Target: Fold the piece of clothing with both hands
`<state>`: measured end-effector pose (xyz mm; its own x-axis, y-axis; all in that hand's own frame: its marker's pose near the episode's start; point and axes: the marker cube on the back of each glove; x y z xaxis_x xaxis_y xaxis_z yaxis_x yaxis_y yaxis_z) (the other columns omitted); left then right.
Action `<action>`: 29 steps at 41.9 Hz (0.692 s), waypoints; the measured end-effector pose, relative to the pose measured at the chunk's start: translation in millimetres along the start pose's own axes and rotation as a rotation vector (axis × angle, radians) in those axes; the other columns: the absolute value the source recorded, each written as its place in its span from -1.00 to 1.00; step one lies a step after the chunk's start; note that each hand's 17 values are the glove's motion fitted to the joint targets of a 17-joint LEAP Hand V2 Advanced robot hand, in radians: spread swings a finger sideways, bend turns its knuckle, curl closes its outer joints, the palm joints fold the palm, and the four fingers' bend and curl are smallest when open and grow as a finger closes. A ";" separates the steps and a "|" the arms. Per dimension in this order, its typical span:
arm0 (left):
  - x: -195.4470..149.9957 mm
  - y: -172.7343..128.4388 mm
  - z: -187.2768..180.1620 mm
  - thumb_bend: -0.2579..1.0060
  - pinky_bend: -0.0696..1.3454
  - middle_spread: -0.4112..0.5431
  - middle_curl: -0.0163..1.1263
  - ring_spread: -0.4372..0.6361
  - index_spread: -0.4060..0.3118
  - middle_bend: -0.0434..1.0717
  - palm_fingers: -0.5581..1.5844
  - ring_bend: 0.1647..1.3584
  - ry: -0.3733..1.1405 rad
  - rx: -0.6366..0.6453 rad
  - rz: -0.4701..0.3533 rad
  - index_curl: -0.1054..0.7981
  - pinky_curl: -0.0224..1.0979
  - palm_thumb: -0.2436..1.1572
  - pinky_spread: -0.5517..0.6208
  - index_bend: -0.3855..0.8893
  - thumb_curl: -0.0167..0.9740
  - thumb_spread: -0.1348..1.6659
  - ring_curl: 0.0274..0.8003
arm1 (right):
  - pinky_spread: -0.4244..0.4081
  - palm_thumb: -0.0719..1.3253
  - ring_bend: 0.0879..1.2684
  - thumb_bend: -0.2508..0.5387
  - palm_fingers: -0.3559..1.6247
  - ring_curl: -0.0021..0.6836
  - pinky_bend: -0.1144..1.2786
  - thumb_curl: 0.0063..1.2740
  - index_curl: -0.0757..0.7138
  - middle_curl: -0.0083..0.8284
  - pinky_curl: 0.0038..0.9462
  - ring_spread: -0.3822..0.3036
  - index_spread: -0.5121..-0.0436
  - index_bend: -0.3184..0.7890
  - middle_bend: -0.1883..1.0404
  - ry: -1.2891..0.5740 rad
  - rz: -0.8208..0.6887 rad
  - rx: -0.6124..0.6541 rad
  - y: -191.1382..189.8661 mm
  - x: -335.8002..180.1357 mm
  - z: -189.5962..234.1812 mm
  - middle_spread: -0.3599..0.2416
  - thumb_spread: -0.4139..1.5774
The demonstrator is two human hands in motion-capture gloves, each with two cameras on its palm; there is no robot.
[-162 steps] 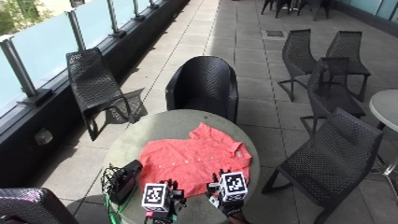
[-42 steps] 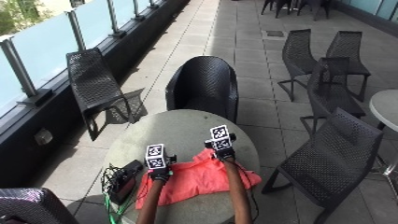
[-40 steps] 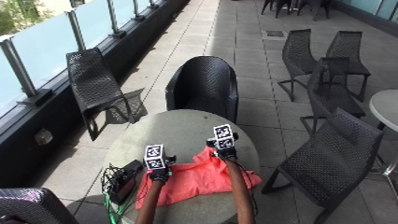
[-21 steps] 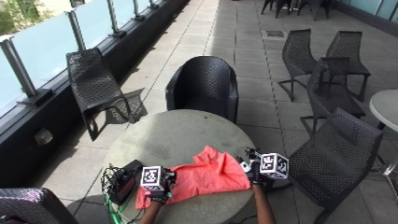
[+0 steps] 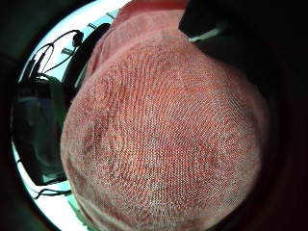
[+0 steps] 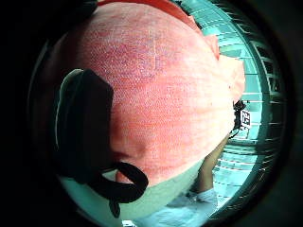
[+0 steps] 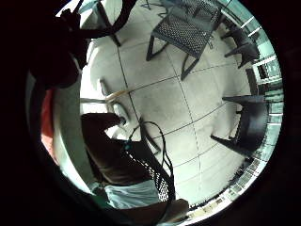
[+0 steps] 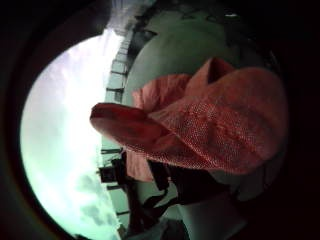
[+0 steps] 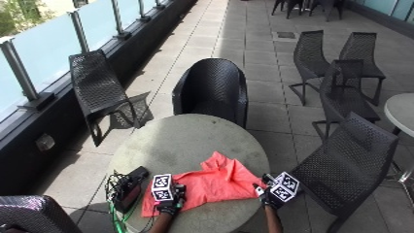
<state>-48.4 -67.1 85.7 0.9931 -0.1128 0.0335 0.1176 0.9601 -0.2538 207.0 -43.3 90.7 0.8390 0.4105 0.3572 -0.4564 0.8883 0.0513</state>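
A coral-red shirt (image 9: 206, 187) of coarse, open weave lies bunched on the near half of a round, grey, stone-like table (image 9: 187, 145), one pointed corner sticking up toward the middle. The left hand (image 9: 169, 203) sits on the shirt's near left part; the right hand (image 9: 267, 193) is at its right edge, by the table rim.

From above I cannot tell how the fingers stand. The palm cameras say more. On the left thumb side the cloth (image 6: 156, 90) fills the view, with a dark gloved finger (image 6: 83, 127) lying on it, and the little-finger side shows the weave (image 5: 168, 139) close up, thread by thread; whether that hand pinches or only presses, I cannot tell. The right thumb-side view shows a fold of the shirt (image 8: 200, 125) raised clear of the table and draped close to the palm, so the right hand appears to grip it. The right little-finger view looks away, over pale floor tiles (image 7: 160, 103).

A black box with cables (image 9: 128, 187) lies at the table's left edge. Black woven chairs (image 9: 213, 90) stand around on a tiled terrace beside a glass railing (image 9: 45, 43).
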 end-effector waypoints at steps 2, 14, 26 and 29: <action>-0.9 1.2 -0.1 -0.65 -0.20 0.00 -0.39 0.30 -0.16 -0.70 -0.19 -0.51 -0.013 -0.017 -0.008 0.00 -0.15 -0.21 0.38 -0.19 -0.53 0.71 -0.17 | 0.24 -0.36 -0.25 -0.42 0.05 0.10 0.06 -0.59 -0.26 -0.12 -0.20 0.06 -0.17 -0.49 -0.39 0.045 0.084 -0.094 14.3 -11.7 -8.3 0.00 0.43; -2.3 0.3 -0.6 -0.61 -0.23 0.06 -0.41 0.48 -0.15 -0.61 -0.19 -0.47 -0.037 -0.012 -0.013 0.00 -0.25 -0.37 0.61 -0.12 -0.58 0.76 -0.24 | -0.34 0.10 -0.01 -0.08 0.48 0.36 0.11 -0.50 -0.30 0.08 -0.08 -0.38 -0.12 -0.14 -0.07 0.489 0.284 -0.155 28.8 -21.1 -18.4 -0.35 0.52; -9.6 -13.3 18.8 -0.60 -0.25 0.07 -0.42 0.53 -0.16 -0.62 -0.19 -0.47 -0.037 -0.021 -0.039 0.03 -0.28 -0.40 0.70 -0.12 -0.58 0.77 -0.26 | -0.40 0.46 -0.27 0.13 0.58 0.28 -0.18 -0.42 0.02 0.23 -0.17 -0.58 -0.01 0.00 0.16 -0.492 0.072 -0.143 3.4 -82.5 -23.7 -0.50 0.56; -6.2 -6.2 12.7 -0.60 -0.26 0.07 -0.42 0.53 -0.16 -0.62 -0.19 -0.47 -0.022 -0.043 -0.031 0.04 -0.29 -0.41 0.71 -0.12 -0.58 0.78 -0.27 | -0.43 0.59 -0.26 0.26 0.57 0.26 -0.11 -0.39 0.04 0.17 -0.17 -0.61 -0.01 -0.09 0.02 -0.456 0.234 -0.171 1.7 -73.5 -18.7 -0.51 0.59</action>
<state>-55.4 -69.0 99.3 0.9887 -0.1363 0.0629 0.1488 0.9444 -0.2932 150.1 -68.1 47.2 0.4894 0.5041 0.7116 -0.5288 0.8204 -0.2175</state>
